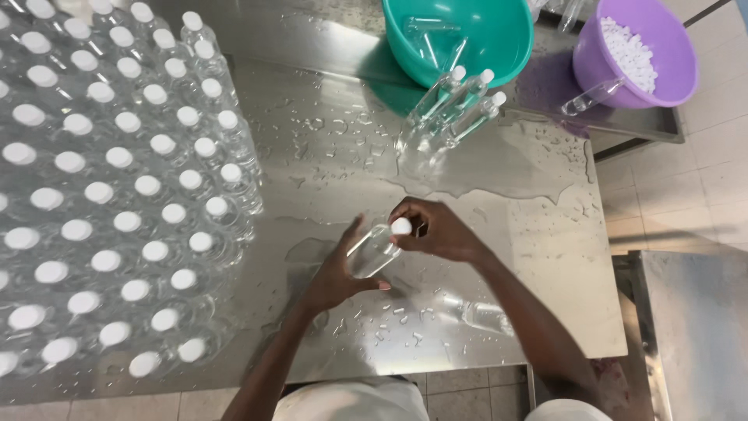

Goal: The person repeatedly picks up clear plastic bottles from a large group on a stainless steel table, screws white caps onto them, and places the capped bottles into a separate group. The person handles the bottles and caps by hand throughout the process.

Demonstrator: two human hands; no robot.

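Observation:
My left hand wraps the body of a small clear plastic bottle, tilted over the wet steel table. My right hand grips the bottle's white cap at its top. Three capped clear bottles stand close together farther back, near a teal bowl. Both hands sit near the table's middle, right of the packed bottles.
Several rows of capped clear bottles fill the table's left half. The teal bowl holds clear bottles lying loose. A purple bowl of white caps sits at the back right. Water puddles cover the steel. Another steel surface lies at right.

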